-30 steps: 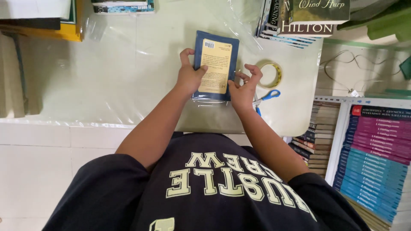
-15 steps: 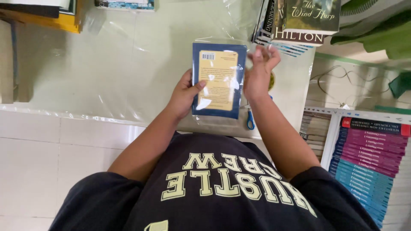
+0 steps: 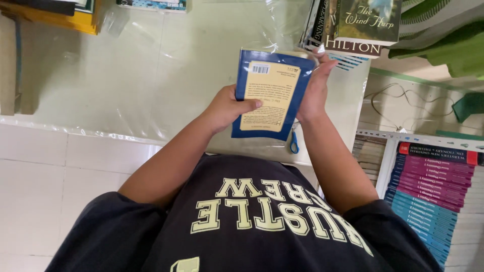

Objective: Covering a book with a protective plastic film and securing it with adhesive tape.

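Observation:
I hold a blue paperback book with a cream back panel upright in front of my chest, above a pale table covered with clear plastic film. My left hand grips its left edge, thumb lying across the cream panel. My right hand clasps the right edge and top corner, where clear plastic wrap lies against the book.
A stack of books lies at the table's far right corner. Blue scissor handles peek out below the book. Yellow books sit far left. Stacked pink and blue books stand on the floor right. White floor tiles are at left.
The book has been lifted off the table and brought nearer to me. My right hand slid from its lower right corner up to the top right edge.

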